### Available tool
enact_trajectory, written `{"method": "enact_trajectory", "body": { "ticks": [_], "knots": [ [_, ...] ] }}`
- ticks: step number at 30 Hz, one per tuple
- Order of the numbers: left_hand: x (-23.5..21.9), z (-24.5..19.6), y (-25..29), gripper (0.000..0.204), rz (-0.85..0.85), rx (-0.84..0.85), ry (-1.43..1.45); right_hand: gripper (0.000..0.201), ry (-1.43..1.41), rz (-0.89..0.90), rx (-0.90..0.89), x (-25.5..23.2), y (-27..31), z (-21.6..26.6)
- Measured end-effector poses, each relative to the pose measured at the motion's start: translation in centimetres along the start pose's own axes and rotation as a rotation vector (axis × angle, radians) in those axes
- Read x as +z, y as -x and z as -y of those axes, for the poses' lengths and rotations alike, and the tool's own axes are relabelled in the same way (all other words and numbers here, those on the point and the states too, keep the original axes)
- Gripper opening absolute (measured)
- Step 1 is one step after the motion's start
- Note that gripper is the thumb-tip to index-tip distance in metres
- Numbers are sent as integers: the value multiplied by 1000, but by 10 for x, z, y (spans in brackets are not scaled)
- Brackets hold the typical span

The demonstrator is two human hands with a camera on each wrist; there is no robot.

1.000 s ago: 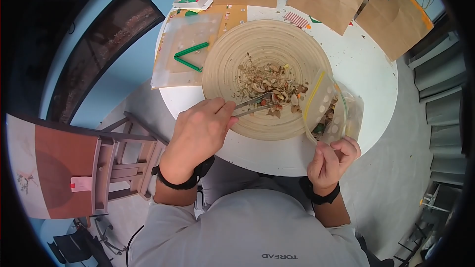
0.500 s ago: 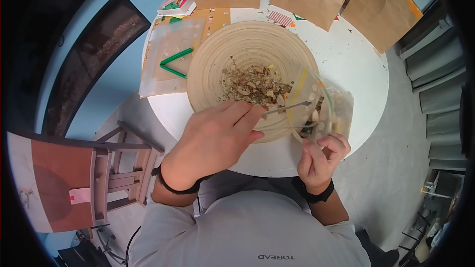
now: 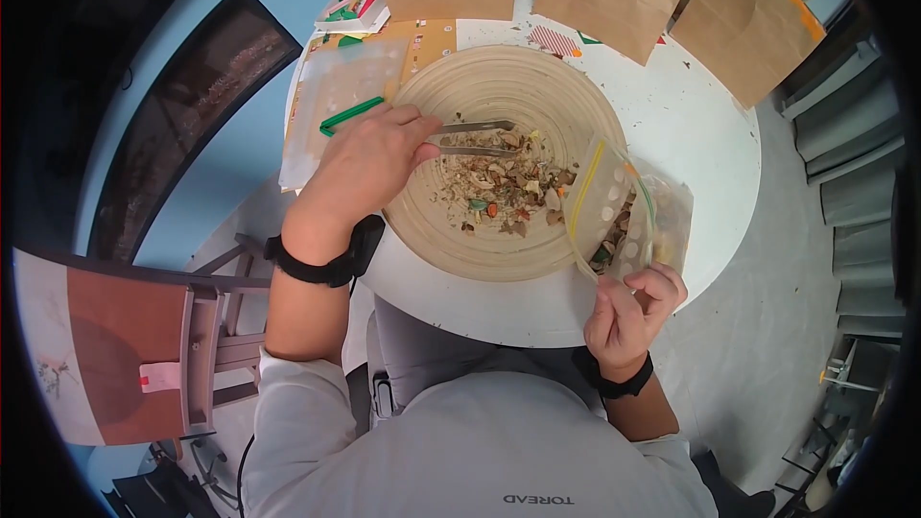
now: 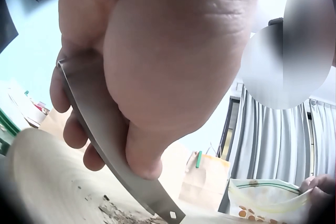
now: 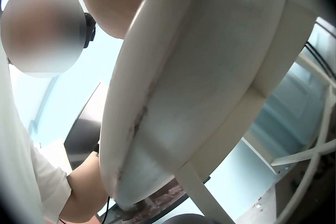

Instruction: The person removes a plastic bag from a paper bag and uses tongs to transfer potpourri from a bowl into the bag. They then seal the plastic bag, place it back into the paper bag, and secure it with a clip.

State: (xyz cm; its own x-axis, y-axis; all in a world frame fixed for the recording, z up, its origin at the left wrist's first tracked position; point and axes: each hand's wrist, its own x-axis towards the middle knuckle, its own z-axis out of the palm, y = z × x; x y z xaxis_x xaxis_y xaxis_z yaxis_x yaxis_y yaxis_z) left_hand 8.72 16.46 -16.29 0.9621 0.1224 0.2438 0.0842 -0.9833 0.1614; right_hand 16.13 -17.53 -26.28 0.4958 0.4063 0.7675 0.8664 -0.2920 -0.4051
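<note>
My left hand point(image 3: 365, 158) holds metal tongs point(image 3: 470, 128) over the left side of a round, ridged plate point(image 3: 417, 225). Their two arms stand apart, with the tips above the far side of a heap of dried plant bits point(image 3: 504, 177). In the left wrist view, thumb and fingers grip the curved metal strip of the tongs point(image 4: 100, 113). At the plate's right edge, my right hand point(image 3: 633, 312) pinches the near rim of a clear zip bag point(image 3: 606, 187). The bag's mouth gapes toward the plate, and brown and dark green pieces lie inside.
Brown paper bags point(image 3: 614, 0) stand along the table's far side. A translucent folder point(image 3: 326, 86) and a green clip strip point(image 3: 353, 113) lie left of the plate. Behind them sits a white box point(image 3: 355, 5) of colourful items. Small crumbs dot the white table point(image 3: 710, 134).
The tongs went from the heap to the bag's mouth, then back left over the heap's far side, their arms now spread. The right hand keeps its hold on the bag.
</note>
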Motion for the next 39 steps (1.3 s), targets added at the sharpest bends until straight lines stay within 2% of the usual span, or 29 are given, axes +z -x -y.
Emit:
{"method": "enact_trajectory", "body": {
  "ticks": [4,11,16,19,22,25,28,34,39],
  "knots": [
    [1,-1,1,27,29,2,-2,23,6,-2,-4,1,0,0],
    [6,-5,18,27,-59,10,50,20,-1,4,-6,0,0,1],
    [-22,-39,23,31,-166,55,199,20,7,-9,-8,1,0,0],
    [-21,-64,23,35,-89,211,257,19,19,-24,-3,2,0,1],
    [-21,-76,29,39,-54,184,269,15,52,-91,6,0,4,-2],
    [-19,-66,45,39,-162,-16,188,12,60,-133,32,0,5,-2],
    [-13,-58,51,37,-66,-103,68,10,48,-107,26,0,4,0],
    [4,-52,43,32,0,-39,62,11,41,-73,8,0,4,-2],
    [12,-42,40,27,-14,-30,72,12,43,-64,3,-1,6,-4]
  ]
}}
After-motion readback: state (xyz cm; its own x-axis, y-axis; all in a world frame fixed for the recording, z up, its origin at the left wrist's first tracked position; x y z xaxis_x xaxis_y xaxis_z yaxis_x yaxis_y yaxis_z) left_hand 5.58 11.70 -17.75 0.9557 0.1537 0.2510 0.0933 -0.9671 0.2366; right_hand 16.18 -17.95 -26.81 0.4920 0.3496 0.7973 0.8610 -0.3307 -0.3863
